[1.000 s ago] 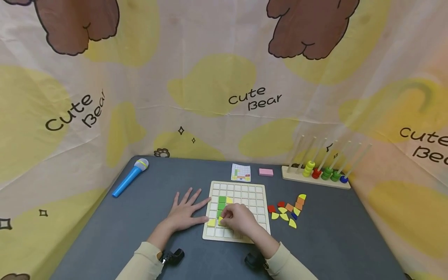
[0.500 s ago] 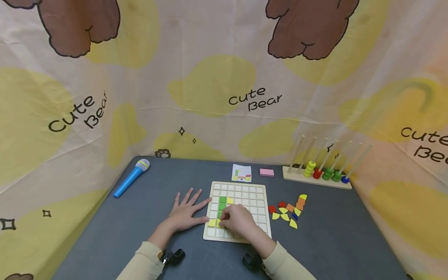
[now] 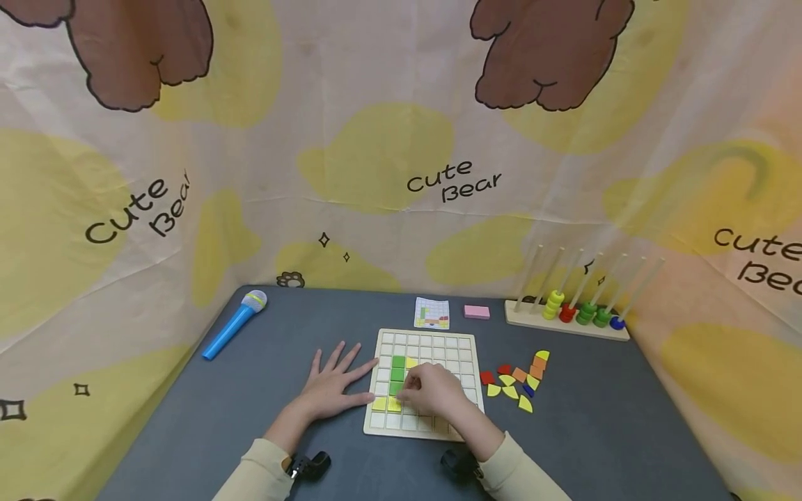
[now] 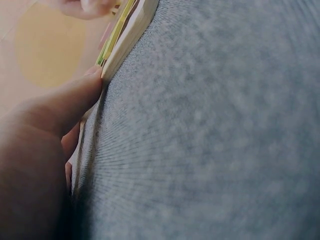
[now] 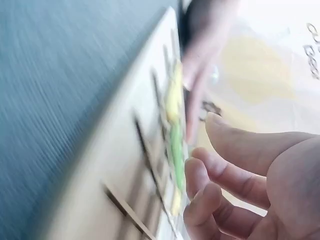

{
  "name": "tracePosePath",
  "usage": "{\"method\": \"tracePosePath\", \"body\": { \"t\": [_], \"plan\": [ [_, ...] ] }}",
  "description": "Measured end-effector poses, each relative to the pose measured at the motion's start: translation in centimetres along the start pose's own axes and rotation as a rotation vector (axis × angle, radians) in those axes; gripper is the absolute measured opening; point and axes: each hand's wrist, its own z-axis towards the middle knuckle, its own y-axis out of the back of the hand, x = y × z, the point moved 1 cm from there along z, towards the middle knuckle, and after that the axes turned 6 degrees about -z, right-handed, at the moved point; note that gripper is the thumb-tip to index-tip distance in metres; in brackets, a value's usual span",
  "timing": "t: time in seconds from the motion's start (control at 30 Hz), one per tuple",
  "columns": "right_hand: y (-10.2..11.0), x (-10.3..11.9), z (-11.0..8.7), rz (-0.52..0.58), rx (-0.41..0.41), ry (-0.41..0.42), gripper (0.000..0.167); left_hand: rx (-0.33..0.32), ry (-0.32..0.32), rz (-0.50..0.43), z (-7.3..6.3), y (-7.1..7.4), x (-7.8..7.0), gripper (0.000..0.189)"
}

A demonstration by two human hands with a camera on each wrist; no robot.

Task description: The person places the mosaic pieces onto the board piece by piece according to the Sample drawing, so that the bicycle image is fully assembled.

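Note:
In the head view a wooden grid board (image 3: 372, 426) lies on the table. Several green square tiles (image 3: 397, 375) form a column in its left part, and a yellow piece (image 3: 411, 362) sits beside the top one. Lower down, a yellow tile (image 3: 379, 404) and a second yellow piece (image 3: 392, 405) lie side by side. My left hand (image 3: 328, 391) is spread flat, thumb and index finger touching the board's left edge. Over the board, my right hand (image 3: 434, 392) is just right of the second yellow piece. Its fingers are loosely bent, and the right wrist view shows nothing between thumb (image 5: 240, 142) and fingers.
Right of the board lie loose red, orange, yellow and blue pieces (image 3: 509, 392). Behind it are a printed pattern card (image 3: 431, 313) and a pink block (image 3: 477, 312). A peg rack with coloured beads (image 3: 567, 321) stands back right; a blue toy microphone (image 3: 234, 324) lies far left.
My right hand has let go of the yellow piece beside the left yellow tile and shifted slightly right, uncovering more of it. The left hand stays on the board's edge.

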Motion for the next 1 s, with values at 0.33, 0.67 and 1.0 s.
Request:
{"method": "tracePosePath", "body": {
  "t": [0.33,0.67,1.0],
  "plan": [
    [4.6,-3.4,0.0,0.085,-0.086,-0.086,0.013,-0.003,-0.002,0.000,0.2,-0.3,0.1,0.075],
    [7.3,-5.9,-0.9,0.115,-0.144,-0.187,0.010,-0.006,0.004,-0.009,0.0,-0.4,0.2,0.076],
    [9.3,-9.2,-1.4,0.113,-0.192,-0.256,0.016,0.001,0.014,-0.020,0.0,-0.3,0.0,0.077]
  ]
}}
